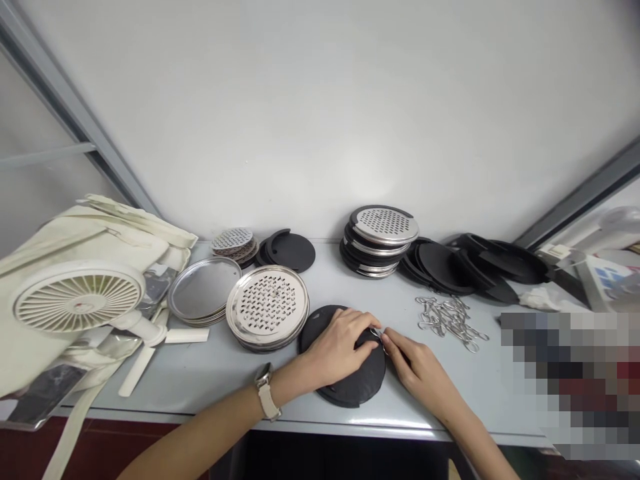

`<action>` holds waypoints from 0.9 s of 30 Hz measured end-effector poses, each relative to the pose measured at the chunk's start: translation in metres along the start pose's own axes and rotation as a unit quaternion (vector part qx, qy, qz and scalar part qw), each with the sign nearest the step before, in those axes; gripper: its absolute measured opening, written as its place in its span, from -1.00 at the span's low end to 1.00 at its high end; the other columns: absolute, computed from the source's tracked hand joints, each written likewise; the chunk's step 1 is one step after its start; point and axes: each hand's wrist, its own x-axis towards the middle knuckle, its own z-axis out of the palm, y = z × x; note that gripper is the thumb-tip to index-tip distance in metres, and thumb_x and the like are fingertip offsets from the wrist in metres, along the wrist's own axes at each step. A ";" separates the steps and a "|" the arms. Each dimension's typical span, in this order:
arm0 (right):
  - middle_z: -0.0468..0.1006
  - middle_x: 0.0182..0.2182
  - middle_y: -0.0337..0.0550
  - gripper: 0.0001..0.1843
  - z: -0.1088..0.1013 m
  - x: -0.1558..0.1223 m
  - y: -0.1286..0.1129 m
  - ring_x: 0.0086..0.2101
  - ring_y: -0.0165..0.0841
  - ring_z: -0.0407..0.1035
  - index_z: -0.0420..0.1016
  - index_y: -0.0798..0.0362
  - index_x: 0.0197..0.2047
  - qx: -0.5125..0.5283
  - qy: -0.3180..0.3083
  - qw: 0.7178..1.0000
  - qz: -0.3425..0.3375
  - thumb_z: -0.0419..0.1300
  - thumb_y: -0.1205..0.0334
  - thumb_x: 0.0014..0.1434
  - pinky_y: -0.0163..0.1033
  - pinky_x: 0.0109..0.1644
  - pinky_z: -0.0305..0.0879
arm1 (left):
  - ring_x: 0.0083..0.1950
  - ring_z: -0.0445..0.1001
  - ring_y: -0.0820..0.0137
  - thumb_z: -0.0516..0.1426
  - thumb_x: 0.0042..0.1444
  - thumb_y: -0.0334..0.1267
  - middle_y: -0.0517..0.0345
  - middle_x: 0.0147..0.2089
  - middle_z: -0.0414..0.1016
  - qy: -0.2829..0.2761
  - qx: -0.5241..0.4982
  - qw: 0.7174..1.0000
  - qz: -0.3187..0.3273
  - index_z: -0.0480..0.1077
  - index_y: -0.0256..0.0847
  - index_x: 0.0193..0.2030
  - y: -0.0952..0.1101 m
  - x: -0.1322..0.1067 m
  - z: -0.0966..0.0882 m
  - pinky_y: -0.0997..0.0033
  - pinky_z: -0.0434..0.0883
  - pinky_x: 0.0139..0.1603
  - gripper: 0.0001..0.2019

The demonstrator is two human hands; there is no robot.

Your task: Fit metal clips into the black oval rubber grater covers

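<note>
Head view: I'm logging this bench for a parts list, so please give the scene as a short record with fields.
left hand: lies on black disc, fingers at its far edge; watch on wrist
right hand: fingertips pinch a small clip at that edge
disc: flat on table, near front edge
right of hands: loose clips
left of disc: grater plates, then plain trays
back: grater-topped stack, black lids beside
far left: fan on cloth bag
</note>
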 end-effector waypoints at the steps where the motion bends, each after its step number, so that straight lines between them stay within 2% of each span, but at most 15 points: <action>1: 0.48 -0.47 -0.19 -0.68 0.000 0.000 0.000 -0.46 -0.28 0.38 0.30 -0.01 -0.33 -0.001 0.000 1.000 -0.001 -0.15 0.12 0.39 -0.29 -0.39 0.16 | -0.01 0.38 0.36 0.16 0.15 -0.44 0.22 -0.08 0.46 0.000 -0.001 1.000 0.001 0.30 -0.15 -0.08 0.000 0.000 0.000 0.32 0.24 0.08 -0.78; 20: 0.50 -0.47 -0.17 -0.67 0.003 0.000 0.003 -0.45 -0.28 0.40 0.35 0.01 -0.30 -0.025 0.004 1.000 -0.014 -0.14 0.14 0.37 -0.27 -0.36 0.17 | -0.01 0.40 0.37 0.16 0.11 -0.51 0.21 -0.10 0.48 -0.005 -0.047 0.999 0.000 0.34 -0.17 -0.09 0.001 0.002 -0.002 0.38 0.28 0.06 -0.74; 27: 0.46 -0.52 -0.19 -0.66 0.004 -0.001 0.002 -0.49 -0.30 0.37 0.27 0.00 -0.38 -0.031 0.025 0.999 -0.017 -0.14 0.12 0.38 -0.28 -0.41 0.13 | -0.01 0.40 0.39 0.16 0.12 -0.50 0.20 -0.11 0.48 -0.006 -0.065 0.998 -0.003 0.35 -0.17 -0.10 0.001 0.003 -0.003 0.41 0.31 0.05 -0.77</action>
